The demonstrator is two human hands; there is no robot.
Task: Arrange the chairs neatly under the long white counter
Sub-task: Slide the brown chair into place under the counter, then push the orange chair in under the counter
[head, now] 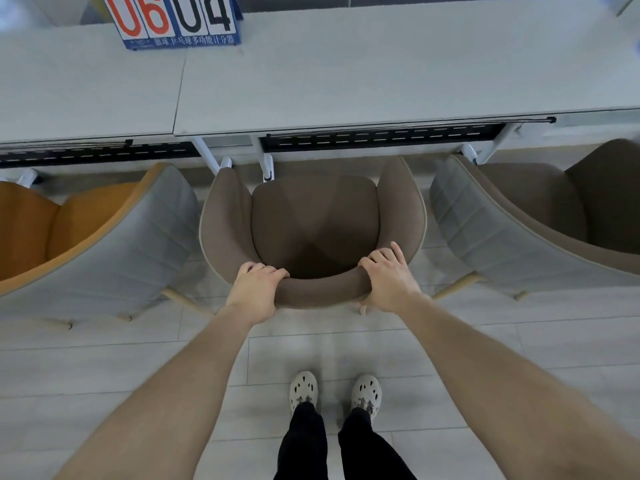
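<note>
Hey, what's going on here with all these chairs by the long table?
A person stands facing the long white counter and grips the backrest of a brown chair with the left hand and right hand. The chair faces the counter squarely, but its seat is not tucked under. An orange chair stands to its left and a second brown chair to its right, and both look turned at an angle. A scoreboard sits on the counter.

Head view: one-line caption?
Left hand and right hand grip the middle brown chair by its backrest, facing the white counter.
</note>
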